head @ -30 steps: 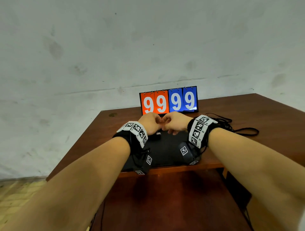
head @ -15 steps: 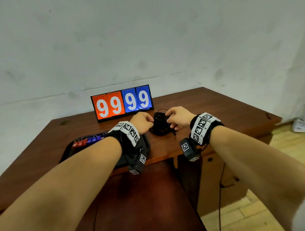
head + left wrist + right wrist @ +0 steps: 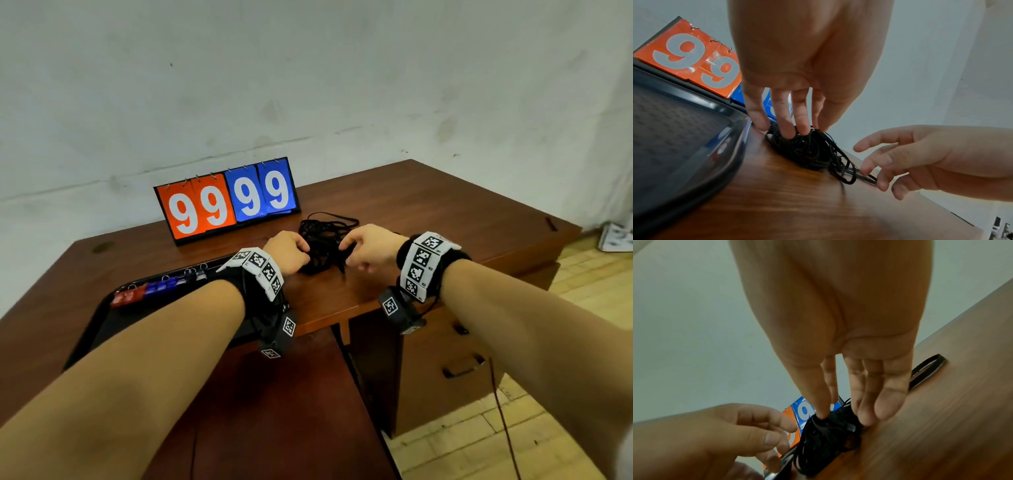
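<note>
A tangled bundle of black cord (image 3: 322, 246) (image 3: 809, 152) (image 3: 828, 434) lies on the brown wooden desk (image 3: 445, 219), in front of the scoreboard. My left hand (image 3: 287, 251) (image 3: 797, 129) is at its left side, fingertips and thumb pressed down into the top of the tangle and gripping it. My right hand (image 3: 366, 250) (image 3: 842, 412) is at its right side, thumb and curled fingers either side of the bundle. Loose strands run past its fingertips (image 3: 869, 172).
A flip scoreboard (image 3: 227, 202) reading 99 in orange and 99 in blue stands at the back. A black tray (image 3: 102, 315) (image 3: 719, 110) holding red and blue clips (image 3: 154, 287) sits left of the cord. The desk's front edge and a drawer (image 3: 462, 370) lie below my right wrist.
Both hands have moved from over the tray to the right onto the cord bundle, and my view has turned right with them. Over the last half second they stay on the cord.
</note>
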`<action>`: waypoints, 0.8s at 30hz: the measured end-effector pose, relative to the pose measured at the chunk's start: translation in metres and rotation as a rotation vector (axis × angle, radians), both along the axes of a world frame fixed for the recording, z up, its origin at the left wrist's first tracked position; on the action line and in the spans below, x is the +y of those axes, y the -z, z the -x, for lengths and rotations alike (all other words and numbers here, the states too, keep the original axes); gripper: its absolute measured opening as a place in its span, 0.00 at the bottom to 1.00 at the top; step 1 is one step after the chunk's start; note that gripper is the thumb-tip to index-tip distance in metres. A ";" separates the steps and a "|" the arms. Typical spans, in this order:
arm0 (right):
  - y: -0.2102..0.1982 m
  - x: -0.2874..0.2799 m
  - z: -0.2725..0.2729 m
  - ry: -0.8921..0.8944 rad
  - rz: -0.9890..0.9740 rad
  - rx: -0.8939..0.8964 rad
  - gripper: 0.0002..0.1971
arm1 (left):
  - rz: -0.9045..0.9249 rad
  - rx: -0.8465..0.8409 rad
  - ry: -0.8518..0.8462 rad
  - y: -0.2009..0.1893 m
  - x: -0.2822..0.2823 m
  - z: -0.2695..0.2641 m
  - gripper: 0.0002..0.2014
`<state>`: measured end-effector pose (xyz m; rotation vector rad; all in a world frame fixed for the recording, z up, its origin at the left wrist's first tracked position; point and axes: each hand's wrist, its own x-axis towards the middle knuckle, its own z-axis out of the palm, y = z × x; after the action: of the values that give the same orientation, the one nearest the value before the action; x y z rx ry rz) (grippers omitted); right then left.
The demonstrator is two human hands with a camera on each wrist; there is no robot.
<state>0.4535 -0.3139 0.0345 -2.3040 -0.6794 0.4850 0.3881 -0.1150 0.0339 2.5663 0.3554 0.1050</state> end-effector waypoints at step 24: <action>0.001 0.048 -0.063 -0.023 0.193 -0.193 0.08 | 0.042 0.012 0.115 0.001 0.019 -0.038 0.14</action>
<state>0.5164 -0.2658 0.0337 -2.5510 -0.7825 0.3547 0.4265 -0.0955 0.0325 2.5399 0.2111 0.0396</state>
